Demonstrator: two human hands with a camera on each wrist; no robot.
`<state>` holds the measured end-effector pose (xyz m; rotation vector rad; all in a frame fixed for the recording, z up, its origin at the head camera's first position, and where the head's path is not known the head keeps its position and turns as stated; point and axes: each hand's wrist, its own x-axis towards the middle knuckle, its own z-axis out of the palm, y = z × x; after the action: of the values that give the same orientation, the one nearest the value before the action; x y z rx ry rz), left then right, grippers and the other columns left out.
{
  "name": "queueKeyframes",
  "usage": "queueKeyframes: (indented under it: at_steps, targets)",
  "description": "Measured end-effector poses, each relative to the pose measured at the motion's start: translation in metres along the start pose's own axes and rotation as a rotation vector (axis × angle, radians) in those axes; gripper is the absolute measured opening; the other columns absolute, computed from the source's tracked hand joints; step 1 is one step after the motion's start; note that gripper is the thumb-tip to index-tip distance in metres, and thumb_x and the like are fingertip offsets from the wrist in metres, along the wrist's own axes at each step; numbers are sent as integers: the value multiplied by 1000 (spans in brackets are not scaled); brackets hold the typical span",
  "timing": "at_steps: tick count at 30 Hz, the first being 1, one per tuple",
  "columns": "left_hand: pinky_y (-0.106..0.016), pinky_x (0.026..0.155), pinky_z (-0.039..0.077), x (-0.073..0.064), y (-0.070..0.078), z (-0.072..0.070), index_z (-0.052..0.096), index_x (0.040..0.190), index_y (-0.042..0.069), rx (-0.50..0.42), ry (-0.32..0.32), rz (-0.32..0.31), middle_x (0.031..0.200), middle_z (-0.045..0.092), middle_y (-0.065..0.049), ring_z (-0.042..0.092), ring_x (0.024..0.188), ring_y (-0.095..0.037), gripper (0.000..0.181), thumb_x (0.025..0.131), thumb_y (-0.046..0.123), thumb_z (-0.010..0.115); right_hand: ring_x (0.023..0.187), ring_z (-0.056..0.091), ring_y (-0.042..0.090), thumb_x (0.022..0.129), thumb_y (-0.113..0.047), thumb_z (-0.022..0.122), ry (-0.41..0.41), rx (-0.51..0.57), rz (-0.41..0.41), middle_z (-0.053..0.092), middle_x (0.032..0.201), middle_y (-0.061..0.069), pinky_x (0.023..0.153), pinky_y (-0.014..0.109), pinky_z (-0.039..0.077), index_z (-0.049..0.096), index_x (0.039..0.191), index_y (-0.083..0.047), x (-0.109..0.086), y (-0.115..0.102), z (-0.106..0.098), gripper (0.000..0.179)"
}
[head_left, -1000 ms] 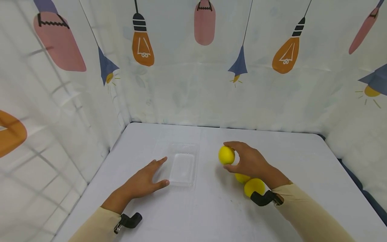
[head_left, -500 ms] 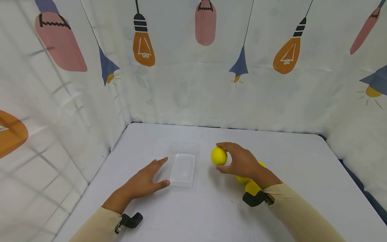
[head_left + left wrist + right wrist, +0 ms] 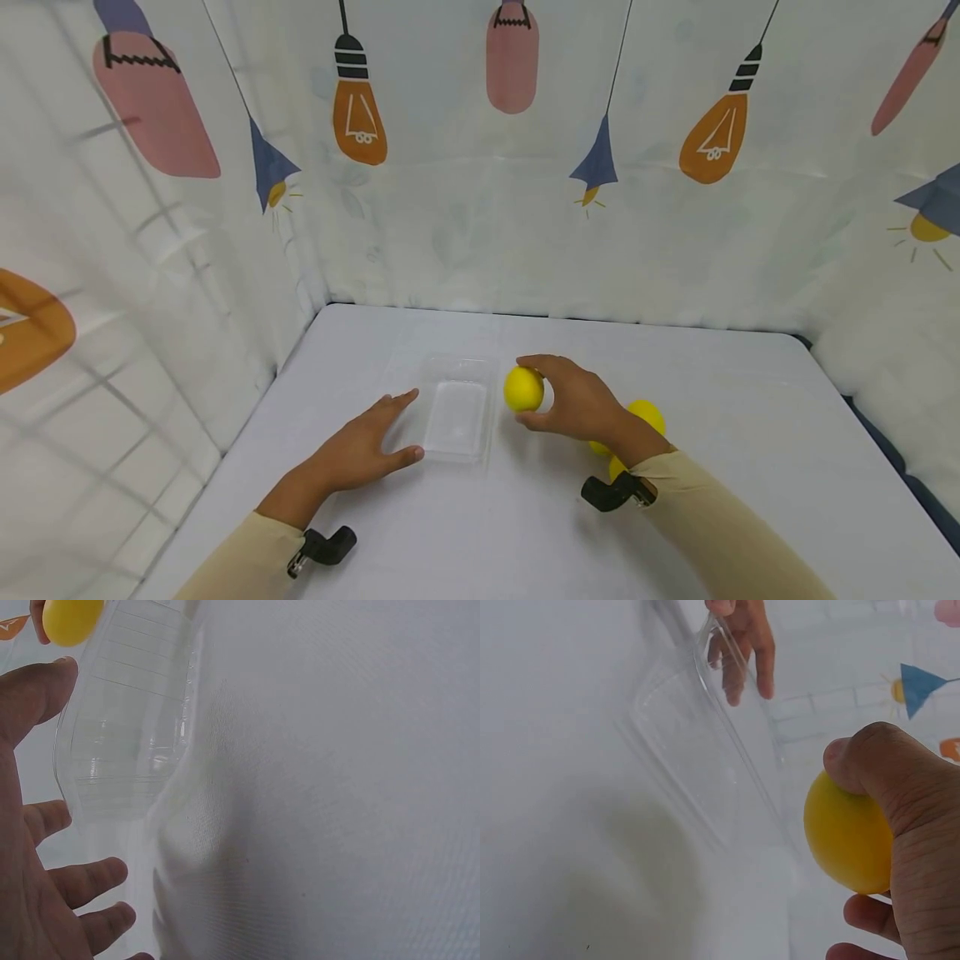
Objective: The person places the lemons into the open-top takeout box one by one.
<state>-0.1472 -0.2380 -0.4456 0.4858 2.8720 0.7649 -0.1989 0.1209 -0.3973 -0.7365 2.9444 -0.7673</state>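
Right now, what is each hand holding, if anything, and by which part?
The right hand holds a smooth yellow ball by opposite sides, between thumb and fingers. The left hand holds nothing.

The ball (image 3: 523, 389) in the right hand (image 3: 579, 405) is bright yellow, and so are the other balls (image 3: 647, 413) on the worktop (image 3: 517, 525). The container (image 3: 456, 412) is clear and colourless; the worktop is white, finely textured in the left wrist view. Both sleeves (image 3: 720, 521) are plain beige, the wrist cameras (image 3: 327, 547) black. The white cloth wall (image 3: 450, 242) carries printed orange bulbs (image 3: 361, 121) with white filaments and black-and-white striped caps, pink lamps (image 3: 512, 75) with black zigzags, and blue shades (image 3: 596, 158) over yellow bulbs (image 3: 590, 197) with short rays; grey lines (image 3: 127, 406) criss-cross its left side in a loose grid
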Motion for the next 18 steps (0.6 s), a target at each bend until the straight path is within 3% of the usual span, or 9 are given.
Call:
queueKeyframes:
  at_steps: [18]
  targets:
    - [-67,112,32,0,0,1,27,164,25,17,-1,-4,163,33,-16,29,149,-43,92,91,65,66,132,52,15,79,-50,84,-2,16,-64,55,146,-9,102,41,49,54,149,-26,13,-18,18,79]
